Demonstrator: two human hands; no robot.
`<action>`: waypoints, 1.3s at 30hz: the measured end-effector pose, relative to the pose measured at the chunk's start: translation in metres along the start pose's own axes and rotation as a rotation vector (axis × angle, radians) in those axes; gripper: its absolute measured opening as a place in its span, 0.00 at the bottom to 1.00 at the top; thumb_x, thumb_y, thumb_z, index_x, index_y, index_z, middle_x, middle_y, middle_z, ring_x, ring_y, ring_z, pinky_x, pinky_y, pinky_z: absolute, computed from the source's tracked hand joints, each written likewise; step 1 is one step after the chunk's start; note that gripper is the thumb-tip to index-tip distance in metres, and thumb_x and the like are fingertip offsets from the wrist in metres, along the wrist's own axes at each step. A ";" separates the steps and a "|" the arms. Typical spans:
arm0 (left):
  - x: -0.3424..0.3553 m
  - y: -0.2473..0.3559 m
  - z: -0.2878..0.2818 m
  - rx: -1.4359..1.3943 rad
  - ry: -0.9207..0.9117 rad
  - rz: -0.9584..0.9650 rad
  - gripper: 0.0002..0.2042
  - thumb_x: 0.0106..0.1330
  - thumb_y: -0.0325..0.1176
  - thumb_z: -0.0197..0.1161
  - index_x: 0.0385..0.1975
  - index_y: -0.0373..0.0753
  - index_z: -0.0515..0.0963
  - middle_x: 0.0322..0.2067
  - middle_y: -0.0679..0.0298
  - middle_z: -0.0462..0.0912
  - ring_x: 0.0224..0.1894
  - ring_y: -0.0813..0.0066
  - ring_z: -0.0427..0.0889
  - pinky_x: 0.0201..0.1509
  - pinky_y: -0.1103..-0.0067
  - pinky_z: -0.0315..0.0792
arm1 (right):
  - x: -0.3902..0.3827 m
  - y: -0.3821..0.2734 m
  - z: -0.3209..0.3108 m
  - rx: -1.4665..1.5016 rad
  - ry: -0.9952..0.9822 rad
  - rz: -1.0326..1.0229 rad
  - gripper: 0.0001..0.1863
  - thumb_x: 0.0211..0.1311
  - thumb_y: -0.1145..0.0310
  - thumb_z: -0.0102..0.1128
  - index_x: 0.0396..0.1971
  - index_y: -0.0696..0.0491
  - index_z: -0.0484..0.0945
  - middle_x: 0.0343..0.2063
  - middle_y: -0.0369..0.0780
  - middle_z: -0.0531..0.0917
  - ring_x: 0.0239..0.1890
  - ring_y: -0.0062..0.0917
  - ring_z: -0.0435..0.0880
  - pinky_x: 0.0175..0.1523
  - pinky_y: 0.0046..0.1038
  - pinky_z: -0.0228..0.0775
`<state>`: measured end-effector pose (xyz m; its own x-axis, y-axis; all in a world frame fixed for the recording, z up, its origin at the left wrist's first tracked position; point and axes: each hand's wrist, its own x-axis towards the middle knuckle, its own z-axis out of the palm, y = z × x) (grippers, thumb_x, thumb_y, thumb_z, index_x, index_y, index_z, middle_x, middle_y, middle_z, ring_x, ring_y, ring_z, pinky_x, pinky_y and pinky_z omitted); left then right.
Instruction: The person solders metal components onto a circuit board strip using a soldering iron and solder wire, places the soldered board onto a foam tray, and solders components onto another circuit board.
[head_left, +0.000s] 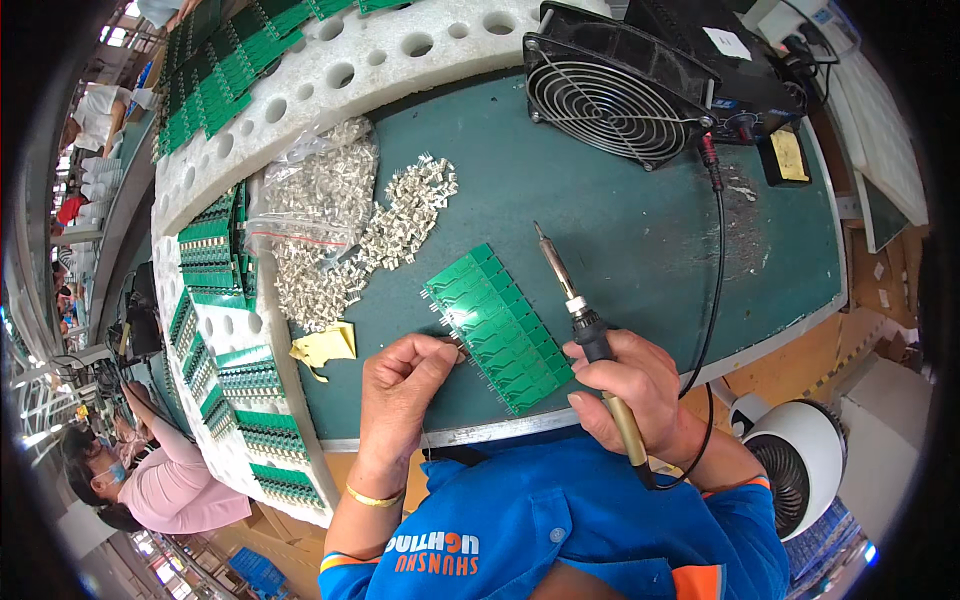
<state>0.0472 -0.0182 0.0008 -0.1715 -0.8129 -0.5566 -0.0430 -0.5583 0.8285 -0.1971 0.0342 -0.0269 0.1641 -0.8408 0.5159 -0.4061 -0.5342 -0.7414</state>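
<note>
A green circuit board panel (500,330) lies at a slant on the green work mat, with small pin connectors along its left edge. My left hand (405,380) is closed, thumb and forefinger pinched at that edge; whatever is between them is too small to make out. My right hand (640,390) grips a soldering iron (593,340) just right of the board. The iron's metal tip points up and away, clear of the board. Loose small white connectors (405,215) are heaped beyond the board, beside an open plastic bag (320,180) full of them.
White foam trays (400,60) hold many green boards (265,430) at the left and far side. A black fan (610,100) and a soldering station (745,125) stand at the far right, the iron's cable trailing down. A yellow scrap (325,345) lies left. A co-worker (170,490) sits farther left.
</note>
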 end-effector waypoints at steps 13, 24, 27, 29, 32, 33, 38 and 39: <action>0.005 -0.002 0.005 -0.007 0.021 0.050 0.05 0.66 0.22 0.65 0.27 0.36 0.78 0.26 0.71 0.82 0.27 0.92 0.74 0.30 0.91 0.67 | -0.001 0.000 -0.002 0.123 -0.045 -0.048 0.18 0.66 0.59 0.62 0.44 0.57 0.73 0.32 0.48 0.83 0.27 0.34 0.81 0.32 0.34 0.75; 0.004 0.000 0.008 0.010 0.038 0.012 0.07 0.64 0.23 0.67 0.25 0.40 0.77 0.25 0.75 0.79 0.27 0.92 0.69 0.32 0.89 0.62 | -0.006 0.001 0.001 0.376 0.041 0.047 0.14 0.65 0.60 0.60 0.37 0.58 0.81 0.17 0.37 0.77 0.17 0.27 0.75 0.28 0.31 0.63; 0.006 -0.004 0.008 0.008 0.048 0.061 0.05 0.66 0.23 0.66 0.27 0.36 0.78 0.23 0.75 0.78 0.25 0.94 0.69 0.27 0.92 0.63 | -0.006 0.002 0.002 0.408 0.030 0.056 0.13 0.63 0.62 0.60 0.36 0.58 0.81 0.17 0.37 0.78 0.17 0.27 0.74 0.28 0.31 0.63; 0.006 -0.005 0.007 0.018 0.047 0.057 0.05 0.66 0.23 0.66 0.27 0.36 0.78 0.23 0.76 0.78 0.24 0.94 0.69 0.27 0.92 0.63 | -0.006 0.003 -0.001 0.400 0.000 0.068 0.13 0.63 0.63 0.60 0.36 0.58 0.81 0.17 0.37 0.78 0.18 0.27 0.74 0.28 0.31 0.63; 0.007 -0.005 0.005 0.030 0.039 0.052 0.05 0.66 0.23 0.66 0.27 0.36 0.78 0.23 0.76 0.77 0.24 0.95 0.68 0.27 0.92 0.62 | -0.006 0.003 -0.001 0.397 -0.029 0.083 0.12 0.63 0.63 0.60 0.37 0.58 0.81 0.17 0.37 0.78 0.18 0.27 0.75 0.28 0.31 0.64; 0.007 -0.005 0.005 0.033 0.034 0.051 0.05 0.66 0.23 0.66 0.27 0.36 0.78 0.23 0.76 0.77 0.24 0.95 0.68 0.27 0.92 0.62 | -0.006 0.003 0.000 0.402 -0.027 0.086 0.12 0.63 0.63 0.60 0.38 0.58 0.80 0.17 0.37 0.78 0.18 0.27 0.75 0.29 0.31 0.64; 0.006 -0.004 0.006 0.022 0.032 0.055 0.05 0.66 0.23 0.66 0.27 0.36 0.78 0.23 0.76 0.77 0.24 0.95 0.68 0.27 0.91 0.62 | -0.006 0.005 -0.002 0.428 -0.055 0.107 0.13 0.65 0.62 0.60 0.39 0.58 0.80 0.18 0.38 0.78 0.18 0.27 0.75 0.30 0.31 0.65; 0.006 -0.004 0.006 0.023 0.028 0.055 0.05 0.66 0.23 0.66 0.27 0.36 0.78 0.23 0.76 0.77 0.24 0.95 0.68 0.27 0.91 0.62 | -0.006 0.005 -0.002 0.433 -0.057 0.114 0.13 0.66 0.62 0.60 0.40 0.57 0.80 0.19 0.38 0.79 0.18 0.27 0.75 0.30 0.31 0.66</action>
<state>0.0407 -0.0199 -0.0052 -0.1462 -0.8470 -0.5112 -0.0567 -0.5087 0.8591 -0.2018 0.0365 -0.0328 0.1941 -0.8935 0.4049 -0.0132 -0.4150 -0.9097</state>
